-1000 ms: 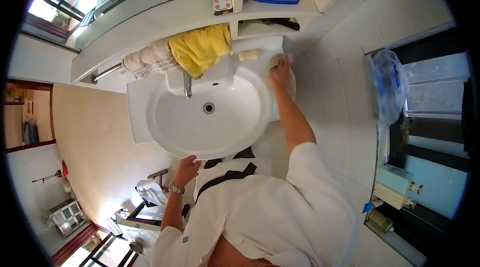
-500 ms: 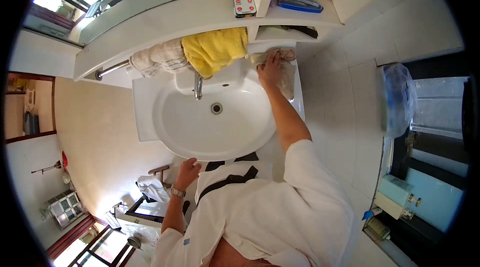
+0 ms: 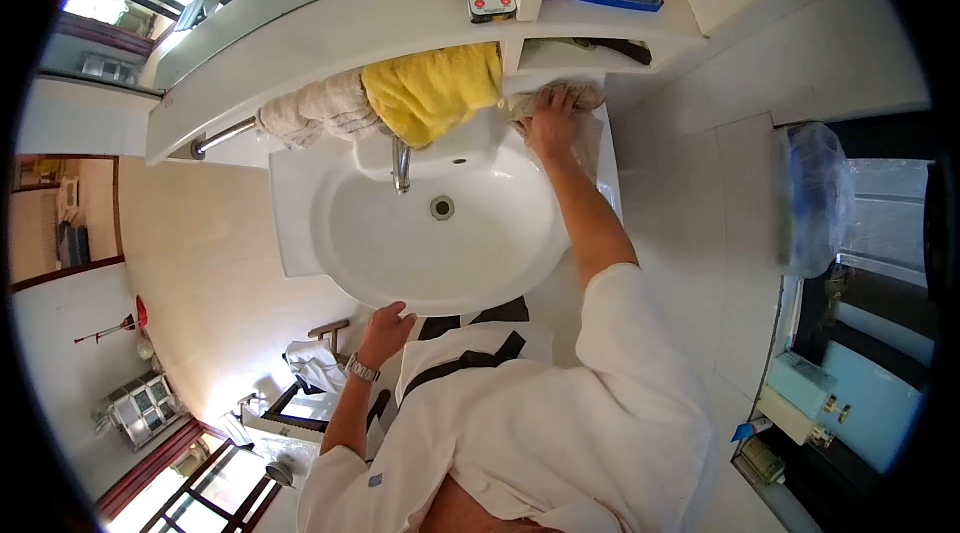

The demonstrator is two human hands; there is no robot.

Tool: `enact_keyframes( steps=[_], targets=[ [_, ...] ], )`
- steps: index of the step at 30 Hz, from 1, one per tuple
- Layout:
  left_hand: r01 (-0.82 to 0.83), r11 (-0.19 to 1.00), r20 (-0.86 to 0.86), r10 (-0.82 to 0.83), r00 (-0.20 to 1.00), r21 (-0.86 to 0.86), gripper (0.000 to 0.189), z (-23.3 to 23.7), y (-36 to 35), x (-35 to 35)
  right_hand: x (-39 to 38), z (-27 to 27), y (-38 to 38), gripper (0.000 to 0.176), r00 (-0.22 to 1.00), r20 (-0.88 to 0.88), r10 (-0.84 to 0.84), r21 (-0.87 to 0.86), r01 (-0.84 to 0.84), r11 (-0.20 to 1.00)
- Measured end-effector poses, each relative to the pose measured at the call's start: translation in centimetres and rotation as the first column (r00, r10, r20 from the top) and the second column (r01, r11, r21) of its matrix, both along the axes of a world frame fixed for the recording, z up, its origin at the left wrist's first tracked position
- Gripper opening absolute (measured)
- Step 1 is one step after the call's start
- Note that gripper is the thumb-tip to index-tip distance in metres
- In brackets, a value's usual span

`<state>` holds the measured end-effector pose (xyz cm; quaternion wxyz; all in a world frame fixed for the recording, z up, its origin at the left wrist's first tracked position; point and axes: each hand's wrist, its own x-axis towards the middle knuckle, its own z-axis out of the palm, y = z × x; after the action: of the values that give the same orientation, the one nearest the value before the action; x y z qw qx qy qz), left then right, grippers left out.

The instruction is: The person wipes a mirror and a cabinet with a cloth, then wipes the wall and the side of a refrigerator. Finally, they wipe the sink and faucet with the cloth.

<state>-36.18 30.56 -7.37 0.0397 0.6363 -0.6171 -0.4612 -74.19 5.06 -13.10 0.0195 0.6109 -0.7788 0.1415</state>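
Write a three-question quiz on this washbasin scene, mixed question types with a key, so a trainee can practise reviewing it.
1. Multiple choice: what is under the right hand at the back corner of the glossy white washbasin?
A) a fluffy yellow towel
B) a crumpled beige cloth
C) a clear box with a blue base

2. True or false: the left hand is on the shiny metal faucet.

3. Fill in the blank: the silver-coloured metal wristwatch is on the ____ wrist.

Key: 1 B; 2 false; 3 left.
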Motion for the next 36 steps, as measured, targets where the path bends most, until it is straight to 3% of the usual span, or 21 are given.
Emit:
enact_keyframes(
  steps=[4, 7, 9, 10, 12, 18, 20, 21, 28, 31, 34, 36],
  targets=[
    [-0.015, 0.999, 0.027, 0.014, 1.000, 0.045, 0.031, -0.3, 0.7, 0.6, -1.9, -0.5, -0.4, 0.057, 0.993, -0.065, 0.099, -0.021, -0.100, 0.995],
    [-0.025, 1.000, 0.018, 0.025, 1.000, -0.013, 0.031, -0.8, 1.4, 1.3, -2.0, 0.0, -0.4, 0.054, 0.998, -0.030, 0.052, 0.026, -0.052, 0.998],
    [-0.068, 0.986, 0.049, 0.061, 0.997, 0.155, 0.029, -0.6, 1.5, 1.3, -1.4, -0.7, -0.5, 0.055, 0.995, -0.076, 0.060, -0.025, -0.062, 0.998],
    [-0.068, 0.985, 0.046, 0.061, 0.997, 0.157, 0.029, -0.8, 1.7, 1.2, -1.0, -1.1, -0.5, 0.056, 0.991, -0.121, 0.065, -0.073, -0.074, 0.995],
    [-0.010, 1.000, 0.037, 0.011, 0.999, -0.006, 0.029, -1.3, 2.0, 1.0, 0.2, -1.2, -0.4, 0.058, 0.994, -0.079, 0.076, -0.057, -0.080, 0.995],
    [0.065, 0.998, 0.047, -0.066, 0.997, 0.027, 0.036, 1.2, 0.0, -0.9, 1.4, -0.5, 0.2, 0.060, 0.994, 0.014, 0.111, -0.081, -0.109, 0.991],
    [0.068, 0.998, 0.056, -0.067, 0.996, -0.011, 0.036, 0.2, 0.5, -0.6, 1.3, 0.8, 0.6, 0.054, 0.955, -0.086, 0.283, -0.053, -0.288, 0.956],
    [0.068, 0.997, 0.066, -0.064, 0.996, -0.047, 0.036, 0.1, 0.6, -0.6, 1.4, 0.7, 0.4, 0.054, 0.956, -0.088, 0.279, -0.057, -0.284, 0.957],
    [0.038, 0.997, 0.117, -0.046, 0.992, 0.073, 0.034, 0.3, 0.4, -1.1, 2.3, -0.3, -0.9, 0.044, 0.926, -0.144, 0.348, 0.025, -0.348, 0.937],
    [0.128, 0.988, 0.121, -0.139, 0.983, 0.089, 0.034, 0.4, -0.1, -1.9, 2.5, 0.5, -0.5, 0.041, 0.921, -0.098, 0.377, 0.049, -0.374, 0.926],
    [0.120, 0.988, 0.086, -0.129, 0.988, 0.099, 0.034, 1.3, -0.8, -2.9, 2.2, 0.6, -0.5, 0.041, 0.889, -0.087, 0.449, 0.027, -0.448, 0.893],
    [0.126, 0.991, 0.081, -0.129, 0.988, 0.051, 0.033, 1.0, -0.9, -3.0, 2.3, 0.1, -0.7, 0.042, 0.896, 0.032, 0.443, -0.063, -0.440, 0.896]
  ],
)
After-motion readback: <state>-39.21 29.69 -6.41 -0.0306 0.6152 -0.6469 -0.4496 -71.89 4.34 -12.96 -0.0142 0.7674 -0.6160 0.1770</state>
